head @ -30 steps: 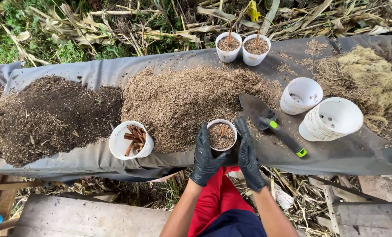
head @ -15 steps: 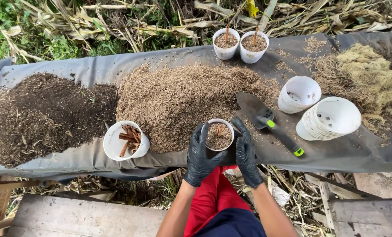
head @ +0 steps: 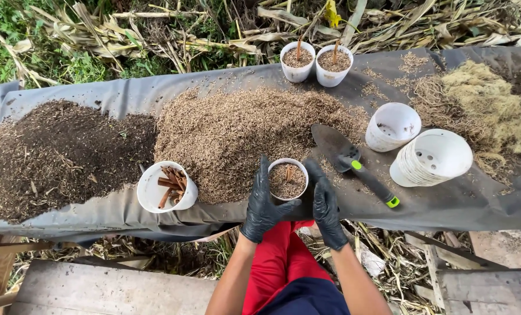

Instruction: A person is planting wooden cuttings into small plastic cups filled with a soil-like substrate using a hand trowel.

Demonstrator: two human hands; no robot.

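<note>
**Small pot gripped at near edge of bench**

Head view:
- Left hand (head: 264, 204), black-gloved, wrapped around left side of small white pot (head: 288, 179). Right hand (head: 326, 205), black-gloved, closed on right side of same pot. Both grasping; neither released.
- Pot upright, at near edge of bench (head: 464, 204), about midway along it, directly ahead of both hands. Filled with husk mix; short brown stick standing near its centre. Long axis vertical. Both hands about equally near.
- Husk pile (head: 243, 131) just behind pot, touching its far side.
- Trowel (head: 348, 158) just right of pot, blade toward far edge, handle toward near right; right hand nearer.
- Cup of brown sticks (head: 166, 186) left of pot, near left hand.
- Dark soil heap (head: 62, 151) toward left end.
- Two filled pots (head: 316, 61) at far edge; stacked empty pots (head: 429, 157) toward right end.
</note>
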